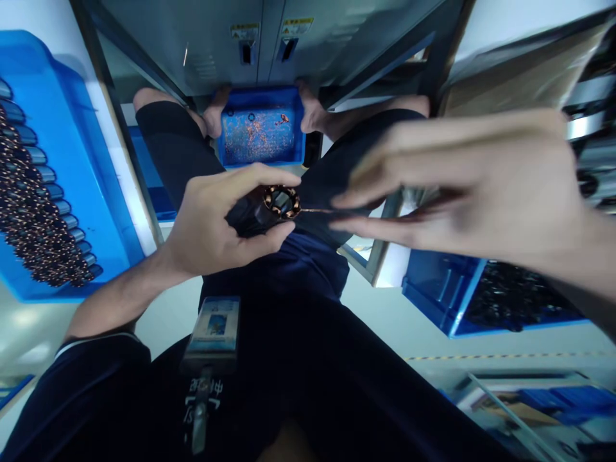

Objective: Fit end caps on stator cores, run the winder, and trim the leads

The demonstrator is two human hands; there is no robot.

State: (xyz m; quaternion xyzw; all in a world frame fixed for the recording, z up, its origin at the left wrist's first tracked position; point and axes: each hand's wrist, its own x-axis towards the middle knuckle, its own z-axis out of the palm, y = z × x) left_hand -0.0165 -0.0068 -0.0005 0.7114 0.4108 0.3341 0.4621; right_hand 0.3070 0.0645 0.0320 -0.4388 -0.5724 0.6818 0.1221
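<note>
"What is the biggest thing here?"

"A gray metal cabinet [269, 38] stands at the far side. A blue tray [81, 192] sits on the left, with rows of dark coiled parts [33, 199] in it. A blue bin [447, 289] sits on the right. A small blue tray [260, 96] lies far off between the person's feet [214, 112], with bits of copper wire [255, 131] in it."

"And the hands?"

"The left hand [216, 224] is wrapped around a black motor stator [282, 202], held up over the person's black shorts [178, 151]. The right hand [462, 186] is narrow, closing on each side of a thin copper wire [315, 210] that sticks out of the stator. The blur hides whether it grips the wire."

"What could go wrong?"

"A hard tug could snap or bend the thin wire. A sweaty grip could let the stator slip and drop near the feet. The sharp wire end could poke the skin, too."
</note>
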